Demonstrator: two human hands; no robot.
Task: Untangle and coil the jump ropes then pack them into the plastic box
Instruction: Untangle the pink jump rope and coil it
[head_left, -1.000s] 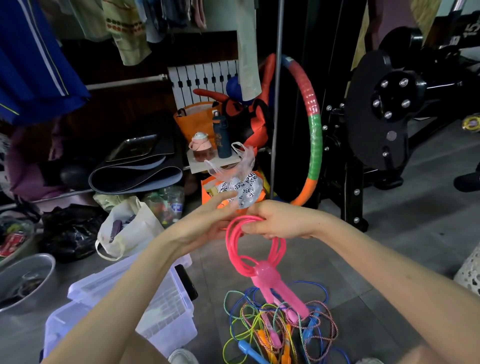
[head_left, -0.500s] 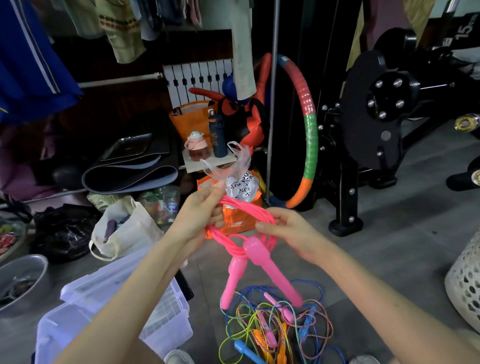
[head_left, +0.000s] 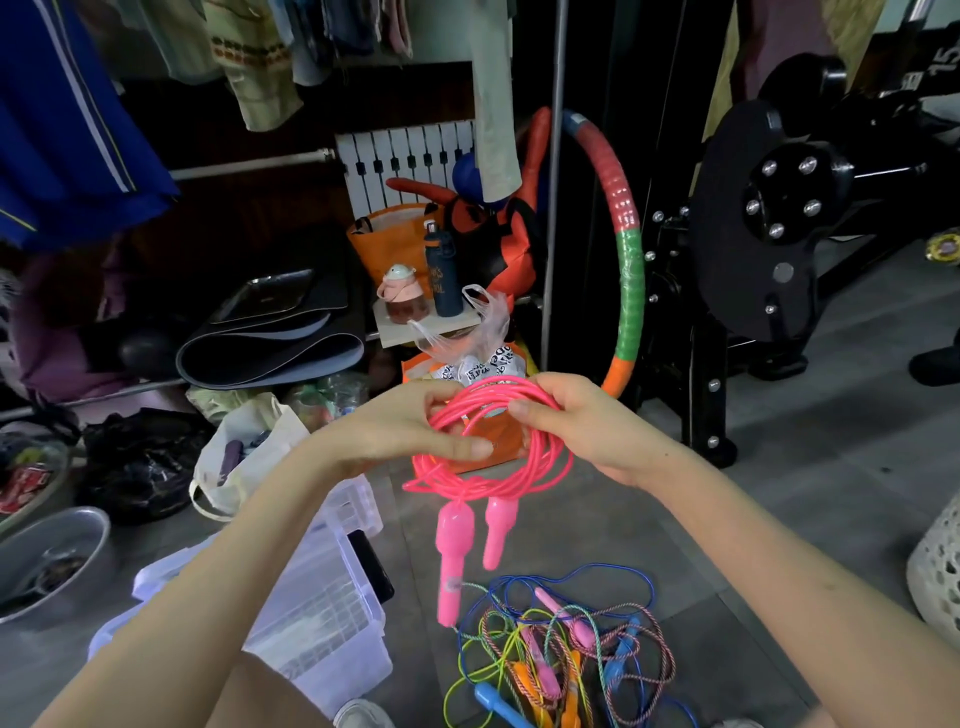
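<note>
Head view, near to far. Tangled jump ropes (head_left: 561, 644) lie in a heap on the grey floor (head_left: 779, 493) right below me: blue, green, orange and braided cords with blue, orange and pink handles mixed in. Clear plastic box (head_left: 332, 660) sits on the floor just left of that heap, under my left forearm; contents not readable. Above the heap I hold the pink jump rope (head_left: 519, 483) in the air, coiled in several loops, both pink handles (head_left: 454, 551) hanging down side by side from the coil's bottom, clear of the heap. My left hand (head_left: 410, 431) pinches the coil's left side, thumb across the front of the loops, fingers behind. My right hand (head_left: 587, 421) grips the upper right of the coil, fingers curled round the strands. Further out on the floor: metal bowl (head_left: 52, 551) far left, white tote bag (head_left: 244, 441) beyond the box, white perforated basket (head_left: 940, 577) at right. Behind that: rolled grey mat (head_left: 270, 353), a dark bottle (head_left: 442, 275) and a pink bottle (head_left: 402, 296) on a small shelf, striped hula hoop (head_left: 628, 270) standing upright, black exercise machine (head_left: 753, 234) to its right. Clothes (head_left: 249, 52) hang along the top.
</note>
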